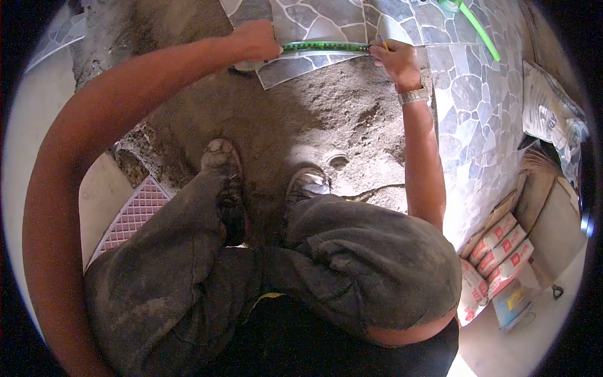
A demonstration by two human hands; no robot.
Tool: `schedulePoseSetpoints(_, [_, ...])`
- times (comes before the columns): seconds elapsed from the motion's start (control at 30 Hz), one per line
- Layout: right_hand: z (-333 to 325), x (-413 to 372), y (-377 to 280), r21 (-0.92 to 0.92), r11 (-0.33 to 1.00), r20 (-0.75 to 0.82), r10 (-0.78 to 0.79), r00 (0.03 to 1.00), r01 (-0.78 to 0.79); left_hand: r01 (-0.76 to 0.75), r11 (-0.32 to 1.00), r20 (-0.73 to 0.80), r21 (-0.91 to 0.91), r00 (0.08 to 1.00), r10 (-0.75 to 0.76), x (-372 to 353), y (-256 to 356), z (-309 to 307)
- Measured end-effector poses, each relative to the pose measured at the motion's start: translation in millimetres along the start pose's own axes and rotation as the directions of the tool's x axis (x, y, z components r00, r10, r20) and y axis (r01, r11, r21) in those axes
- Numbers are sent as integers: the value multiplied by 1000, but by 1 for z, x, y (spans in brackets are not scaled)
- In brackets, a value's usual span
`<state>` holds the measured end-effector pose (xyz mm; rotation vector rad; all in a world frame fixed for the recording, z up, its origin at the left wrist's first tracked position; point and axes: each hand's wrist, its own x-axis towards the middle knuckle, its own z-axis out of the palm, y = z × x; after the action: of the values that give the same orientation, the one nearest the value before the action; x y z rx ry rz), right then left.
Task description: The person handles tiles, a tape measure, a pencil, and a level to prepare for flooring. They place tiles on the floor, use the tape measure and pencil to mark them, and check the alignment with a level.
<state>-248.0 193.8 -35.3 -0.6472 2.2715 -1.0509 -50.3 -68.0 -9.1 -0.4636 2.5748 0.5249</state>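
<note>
A green tape measure blade stretches across a stone-patterned floor tile with an irregular lower edge. My left hand is closed on the blade's left end; whatever else lies in that palm is hidden. At the other end is my right hand, its fingers pinched round a thin yellow-orange stick that looks like a pencil. The fingertips touch or nearly touch the blade there. A wristwatch is on my right wrist.
Bare rough mortar lies below the tile, around my shoes. Laid stone-pattern tiles run down the right side. A green-handled tool rests at upper right. Stacked red-and-white bags and a pink gridded tile are nearby.
</note>
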Motion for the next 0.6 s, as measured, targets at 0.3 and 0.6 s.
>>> schedulePoseSetpoints(0.3, [-1,-5,-4,50,998,-13,32,999,-31,41,995,-3,-87,999,-42,2,-2,4])
schedulePoseSetpoints(0.6, [-20,-24,-56,245,946,-327,-126,937,213,-75,996,13,37,997,74,3,-2,4])
